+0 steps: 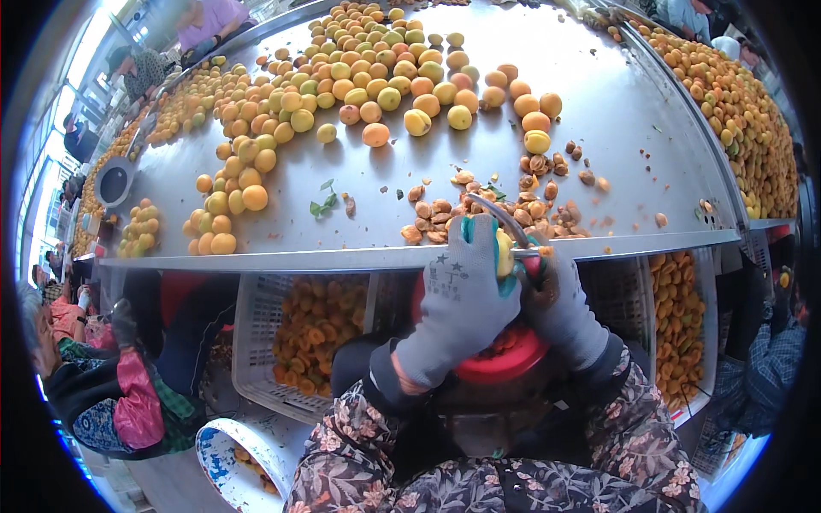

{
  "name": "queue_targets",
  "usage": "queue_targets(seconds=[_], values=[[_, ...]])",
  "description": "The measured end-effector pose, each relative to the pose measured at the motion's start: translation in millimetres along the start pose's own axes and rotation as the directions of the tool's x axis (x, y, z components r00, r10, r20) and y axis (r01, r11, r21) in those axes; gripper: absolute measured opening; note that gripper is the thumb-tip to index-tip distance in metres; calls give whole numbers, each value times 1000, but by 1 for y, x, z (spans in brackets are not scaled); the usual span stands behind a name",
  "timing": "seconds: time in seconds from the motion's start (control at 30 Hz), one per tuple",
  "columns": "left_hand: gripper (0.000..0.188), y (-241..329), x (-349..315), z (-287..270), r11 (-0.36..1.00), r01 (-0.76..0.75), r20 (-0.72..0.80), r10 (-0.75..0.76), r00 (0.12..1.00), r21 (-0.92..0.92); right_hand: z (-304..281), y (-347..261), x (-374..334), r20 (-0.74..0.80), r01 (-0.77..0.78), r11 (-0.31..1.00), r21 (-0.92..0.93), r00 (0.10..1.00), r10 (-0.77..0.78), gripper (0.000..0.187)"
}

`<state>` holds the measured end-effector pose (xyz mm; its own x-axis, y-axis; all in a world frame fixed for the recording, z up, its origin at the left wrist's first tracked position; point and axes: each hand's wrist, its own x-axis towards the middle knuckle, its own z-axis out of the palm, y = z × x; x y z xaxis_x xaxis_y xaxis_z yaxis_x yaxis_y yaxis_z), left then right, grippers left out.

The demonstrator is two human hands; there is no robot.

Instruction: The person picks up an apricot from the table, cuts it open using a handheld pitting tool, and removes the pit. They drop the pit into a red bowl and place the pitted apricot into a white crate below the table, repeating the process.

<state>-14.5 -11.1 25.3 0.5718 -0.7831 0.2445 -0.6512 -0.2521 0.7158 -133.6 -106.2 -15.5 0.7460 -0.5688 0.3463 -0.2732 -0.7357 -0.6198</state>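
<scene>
Both my hands wear grey gloves and meet just over the table's front edge. My left hand [470, 291] is closed around a yellow-green apricot [505, 254]. In my right hand [556, 295] is a curved metal tool [503, 215] with a red handle, its bent end reaching over the apricot and my left fingers. Whether the metal has cut into the fruit I cannot tell. Brown apricot pits [440, 212] lie heaped on the metal table [342, 184] just beyond my hands. Whole apricots [368, 64] spread across the table's far and left parts.
Below the table, a red basin [505, 363] sits under my hands. Crates of halved apricots flank me: a left crate [248, 342] and a right crate [710, 329]. A white bucket [214, 462] stands lower left. Another person [120, 385] sits at left; an apricot heap [727, 94] lies far right.
</scene>
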Motion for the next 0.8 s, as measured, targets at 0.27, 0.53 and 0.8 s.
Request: queue_targets(seconds=[0.27, 0.53, 0.8], values=[[58, -26, 20, 4, 933, -178, 121, 225, 967, -314, -37, -9, 16, 673, -717, 238, 655, 697, 246, 15], [51, -22, 16, -14, 293, 360, 379, 11, 925, -886, -79, -14, 33, 740, -752, 196, 629, 657, 144, 17], [46, -21, 15, -11, 860, -119, -35, 117, 993, -496, -53, 12, 19, 145, 186, 982, 25, 971, -187, 38]])
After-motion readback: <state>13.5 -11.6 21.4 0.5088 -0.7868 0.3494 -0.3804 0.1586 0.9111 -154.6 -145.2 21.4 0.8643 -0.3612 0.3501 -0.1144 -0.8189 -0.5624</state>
